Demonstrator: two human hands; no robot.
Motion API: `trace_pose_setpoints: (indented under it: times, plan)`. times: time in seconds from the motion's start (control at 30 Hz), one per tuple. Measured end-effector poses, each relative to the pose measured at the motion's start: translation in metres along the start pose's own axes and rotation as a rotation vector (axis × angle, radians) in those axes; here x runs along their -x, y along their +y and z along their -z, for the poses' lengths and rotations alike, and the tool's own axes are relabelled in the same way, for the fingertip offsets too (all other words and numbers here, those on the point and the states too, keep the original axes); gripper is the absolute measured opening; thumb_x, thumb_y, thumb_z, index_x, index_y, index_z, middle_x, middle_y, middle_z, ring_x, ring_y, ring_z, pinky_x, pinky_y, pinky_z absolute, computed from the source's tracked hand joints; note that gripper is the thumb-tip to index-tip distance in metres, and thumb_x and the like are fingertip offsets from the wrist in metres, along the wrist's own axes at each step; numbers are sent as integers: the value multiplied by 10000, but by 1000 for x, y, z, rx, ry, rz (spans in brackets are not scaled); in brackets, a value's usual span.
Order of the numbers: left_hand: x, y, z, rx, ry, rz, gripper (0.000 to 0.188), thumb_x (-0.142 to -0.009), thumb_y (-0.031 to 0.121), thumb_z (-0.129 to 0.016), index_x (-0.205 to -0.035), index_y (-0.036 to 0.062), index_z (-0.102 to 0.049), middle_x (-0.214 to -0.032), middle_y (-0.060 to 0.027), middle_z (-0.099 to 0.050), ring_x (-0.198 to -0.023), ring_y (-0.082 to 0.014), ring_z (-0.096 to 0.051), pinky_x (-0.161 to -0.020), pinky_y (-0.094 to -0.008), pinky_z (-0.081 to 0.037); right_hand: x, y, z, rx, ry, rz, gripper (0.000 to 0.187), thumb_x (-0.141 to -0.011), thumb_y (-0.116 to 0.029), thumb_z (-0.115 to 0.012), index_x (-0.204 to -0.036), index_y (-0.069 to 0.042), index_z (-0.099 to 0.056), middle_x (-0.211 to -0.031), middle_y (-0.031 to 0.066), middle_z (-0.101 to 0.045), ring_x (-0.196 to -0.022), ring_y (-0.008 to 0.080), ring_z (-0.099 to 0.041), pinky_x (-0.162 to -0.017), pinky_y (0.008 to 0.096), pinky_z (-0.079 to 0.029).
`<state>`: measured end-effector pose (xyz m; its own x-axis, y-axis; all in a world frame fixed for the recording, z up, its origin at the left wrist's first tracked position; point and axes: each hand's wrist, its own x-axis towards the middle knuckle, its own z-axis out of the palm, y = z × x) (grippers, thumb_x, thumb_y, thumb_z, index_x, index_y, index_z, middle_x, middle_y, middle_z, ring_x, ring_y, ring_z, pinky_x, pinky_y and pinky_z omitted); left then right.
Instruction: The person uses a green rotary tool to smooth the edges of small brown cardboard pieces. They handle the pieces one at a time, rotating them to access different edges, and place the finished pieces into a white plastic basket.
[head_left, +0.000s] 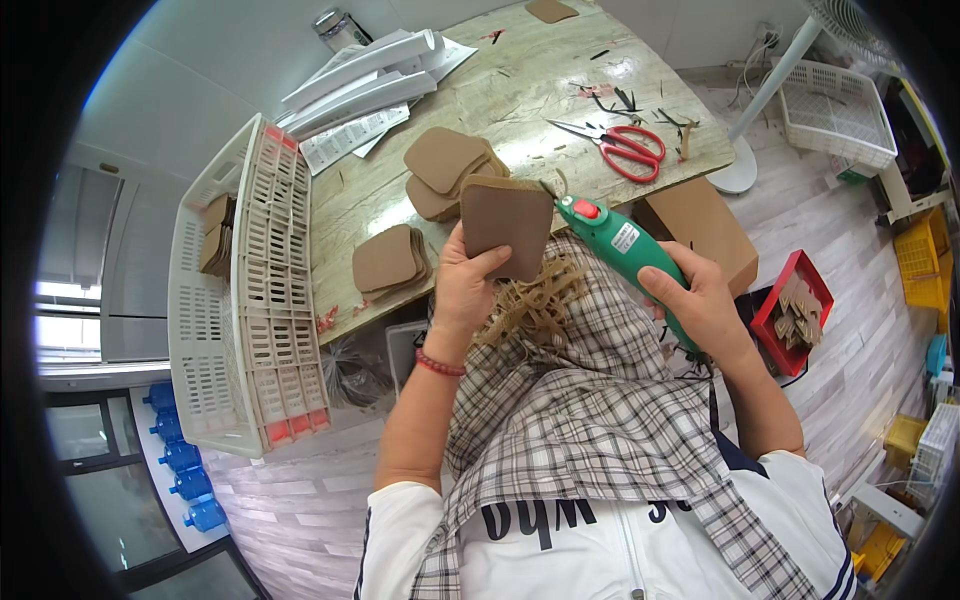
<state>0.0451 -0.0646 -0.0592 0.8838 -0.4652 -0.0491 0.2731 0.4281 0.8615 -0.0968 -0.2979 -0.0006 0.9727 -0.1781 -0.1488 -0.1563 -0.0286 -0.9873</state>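
Observation:
My left hand (470, 275) pinches a flat brown pad (507, 228) with rounded corners, thumb on its face, and holds it up over my lap. In my right hand (700, 300) is a green electric cutter (625, 245) with a red switch. The cutter's tip is close to the pad's upper right edge, where a thin curled strip stands out; whether they touch I cannot tell. Behind the pad lies a stack of similar brown pads (442, 160) on the table, and a second stack of pads (388, 262) sits nearer on the left. Trimmed tan strips (530, 312) are heaped on my checked apron.
Red-handled scissors (630, 152) lie on the worn table (520, 85) among dark scraps. A white plastic crate (275, 290) stands at the left, with rolled papers (365, 85) beyond it. On the right are a cardboard box (705, 225), a red tray (808, 280) and a fan stand (775, 85).

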Motion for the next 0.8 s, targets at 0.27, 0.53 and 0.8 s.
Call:
trace_pose_setpoints:
  times: [0.27, 0.53, 0.8]
  plan:
    - [5, 19, 33, -264, -91, 145, 483, -775, -124, -601, -1237, 13, -582, -1102, -50, -666, -989, -121, -620, -872, -266, -492, 8, 7, 9, 169, -108, -59, 358, -876, -277, -683, -1085, 7, -625, -728, 16, -602, -645, 59, -537, -578, 233, -439]
    - [17, 17, 27, -325, -137, 366, 531, -768, -113, -611, -1282, 10, -555, -1106, -39, -657, -960, -107, -611, -859, -248, -487, 8, 15, -4, 211, -135, -29, 378, -903, -235, -658, -1162, 28, -577, -777, 4, -586, -637, 50, -534, -568, 212, -455]
    - [18, 24, 29, -435, -192, 436, 457, -774, -89, -615, -1216, 9, -551, -1077, -32, -633, -988, -115, -588, -866, -252, -466, 3, 12, -9, 101, -180, -129, 393, -910, -287, -652, -1135, 29, -587, -762, 5, -573, -644, 58, -535, -568, 213, -455]
